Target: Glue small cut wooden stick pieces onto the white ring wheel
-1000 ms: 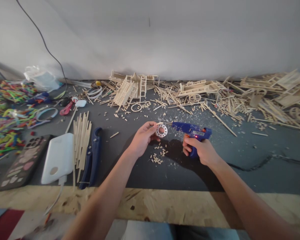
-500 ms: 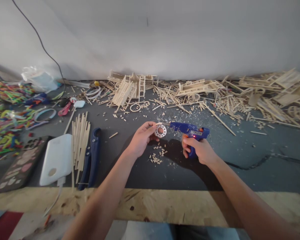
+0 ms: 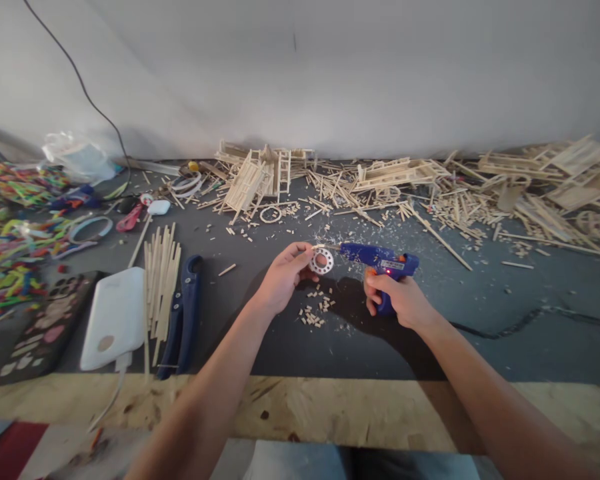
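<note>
My left hand [image 3: 284,277] pinches a small white ring-shaped wheel [image 3: 322,261] with little spokes, held just above the dark mat. My right hand [image 3: 399,300] grips the handle of a blue glue gun [image 3: 377,259], whose red light is lit. The gun's nozzle points left and touches the top edge of the wheel. A scatter of tiny cut wood pieces [image 3: 314,311] lies on the mat below both hands.
Blue cutters [image 3: 183,320], a bundle of wooden sticks [image 3: 161,281], a white power bank [image 3: 112,320] and a phone [image 3: 44,328] lie at left. Coloured sticks [image 3: 10,233] pile at far left. Stick models and scraps [image 3: 395,181] line the wall. A plywood edge [image 3: 300,410] runs along the front.
Both hands have held almost still, with the gun's nozzle staying at the wheel. The view has shifted very slightly.
</note>
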`<state>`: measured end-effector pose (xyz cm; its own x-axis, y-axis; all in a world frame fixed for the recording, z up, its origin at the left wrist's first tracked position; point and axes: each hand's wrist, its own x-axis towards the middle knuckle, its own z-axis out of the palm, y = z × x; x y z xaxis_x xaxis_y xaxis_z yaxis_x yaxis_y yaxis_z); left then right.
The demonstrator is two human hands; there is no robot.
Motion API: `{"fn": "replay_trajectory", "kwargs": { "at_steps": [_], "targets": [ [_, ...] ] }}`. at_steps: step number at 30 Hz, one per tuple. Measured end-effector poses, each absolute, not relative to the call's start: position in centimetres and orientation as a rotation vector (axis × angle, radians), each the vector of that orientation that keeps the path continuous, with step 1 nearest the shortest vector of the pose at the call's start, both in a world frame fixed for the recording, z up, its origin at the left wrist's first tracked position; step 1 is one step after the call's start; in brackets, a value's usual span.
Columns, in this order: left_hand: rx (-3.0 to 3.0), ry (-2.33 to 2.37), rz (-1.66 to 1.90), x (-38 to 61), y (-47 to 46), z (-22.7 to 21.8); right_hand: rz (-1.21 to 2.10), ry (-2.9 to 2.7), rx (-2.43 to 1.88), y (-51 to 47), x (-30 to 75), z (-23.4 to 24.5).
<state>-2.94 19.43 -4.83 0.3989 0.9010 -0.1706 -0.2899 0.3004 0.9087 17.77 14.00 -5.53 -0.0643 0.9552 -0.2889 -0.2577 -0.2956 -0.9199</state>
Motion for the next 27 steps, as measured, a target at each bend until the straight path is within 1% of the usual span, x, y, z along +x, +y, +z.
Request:
{"fn": "replay_trajectory", "kwargs": {
  "at_steps": [7,14,21,24,27],
  "targets": [
    [0.946,0.789,0.912,-2.9,19.4,-4.8,1.548,-0.872,-1.257,14.0,17.7,-5.5],
    [0.959,0.757,0.906,-2.9,19.4,-4.9,1.364,-0.807,-1.369,15.0,20.0,-4.8],
    [0.942,0.775,0.921,-3.0,19.5,-4.8,1.625,-0.706,-1.479,15.0,23.7,-2.9],
    [0.93,0.783,0.928,-2.9,19.4,-4.7,1.598,-0.704,-1.512,14.8,24.6,-2.7],
    [0.935,0.779,0.931,-2.9,19.5,-4.7,1.51,-0.736,-1.651,14.8,25.3,-2.9]
  ]
}}
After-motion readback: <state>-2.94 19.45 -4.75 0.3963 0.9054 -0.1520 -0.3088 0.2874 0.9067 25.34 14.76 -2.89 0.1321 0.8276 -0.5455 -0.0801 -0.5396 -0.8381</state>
